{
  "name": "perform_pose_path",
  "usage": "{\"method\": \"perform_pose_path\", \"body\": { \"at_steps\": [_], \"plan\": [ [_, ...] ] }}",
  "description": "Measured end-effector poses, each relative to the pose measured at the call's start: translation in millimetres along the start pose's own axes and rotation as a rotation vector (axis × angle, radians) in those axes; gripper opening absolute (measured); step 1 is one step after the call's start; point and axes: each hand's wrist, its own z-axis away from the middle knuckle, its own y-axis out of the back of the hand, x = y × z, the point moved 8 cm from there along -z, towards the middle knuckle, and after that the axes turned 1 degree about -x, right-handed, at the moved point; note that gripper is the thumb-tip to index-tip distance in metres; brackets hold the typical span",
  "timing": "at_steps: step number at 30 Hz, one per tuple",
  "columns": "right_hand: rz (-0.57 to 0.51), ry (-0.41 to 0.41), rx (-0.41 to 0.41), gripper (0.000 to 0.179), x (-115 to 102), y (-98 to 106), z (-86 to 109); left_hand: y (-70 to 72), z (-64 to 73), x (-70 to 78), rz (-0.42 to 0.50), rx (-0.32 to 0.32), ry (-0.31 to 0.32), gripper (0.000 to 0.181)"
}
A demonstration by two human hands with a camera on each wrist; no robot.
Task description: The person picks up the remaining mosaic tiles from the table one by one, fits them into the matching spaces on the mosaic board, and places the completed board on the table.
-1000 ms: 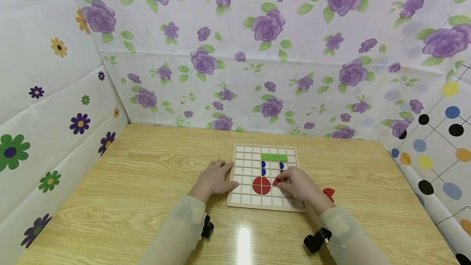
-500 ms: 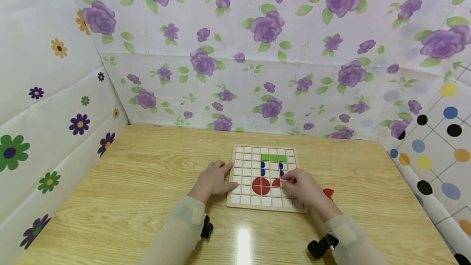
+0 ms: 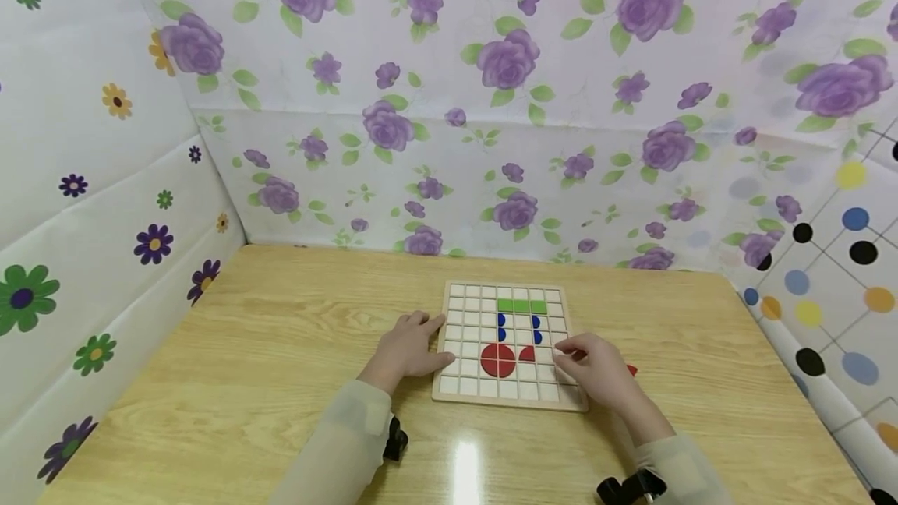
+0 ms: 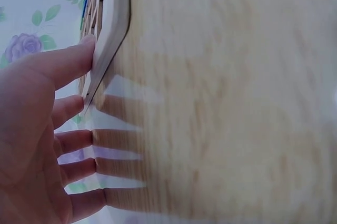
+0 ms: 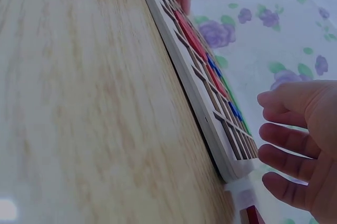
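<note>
A wooden grid board (image 3: 451, 388) with white squares lies on the table. Along its left edge, my left hand (image 3: 405, 351) rests with fingers spread, the thumb on the frame. My right hand (image 3: 596, 371) hovers by the board's right side, fingers loosely bent; the right wrist view shows nothing between them. In the grid lie a red circle (image 3: 489, 352) made of quarter pieces, a single red quarter piece (image 3: 528, 354), several blue half-round pieces (image 3: 501, 321) and a row of green squares (image 3: 521, 306).
A loose red piece (image 3: 633, 370) lies right of the board, mostly hidden behind my right hand. The wooden table (image 3: 302, 302) is bounded by a flowered cloth (image 3: 337, 123) behind and patterned cloths at both sides. Black camera mounts (image 3: 395, 439) are on the wrists.
My right hand has let go of the red quarter piece, which stays in the grid, and has drawn away to the right. My left hand stays on the board's edge.
</note>
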Motion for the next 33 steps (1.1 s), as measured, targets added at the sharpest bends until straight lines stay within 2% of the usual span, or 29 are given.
{"method": "perform_pose_path", "body": {
  "at_steps": [9,20,24,33],
  "plan": [
    [-0.018,-0.054,0.022,0.026,13,5,10.4,-3.8,1.4,-2.5,0.009,0.008,-0.012,0.072],
    [-0.032,-0.045,0.080,0.026,27,13,17.2,-5.9,2.5,-4.1,0.113,0.048,-0.018,0.068],
    [-0.077,-0.070,0.074,0.028,31,18,19.0,-9.2,3.2,-5.1,0.154,0.069,-0.021,0.066],
    [0.014,-0.052,0.088,0.030,42,33,21.1,-6.9,6.9,-4.9,0.227,0.110,-0.055,0.063]
  ]
}}
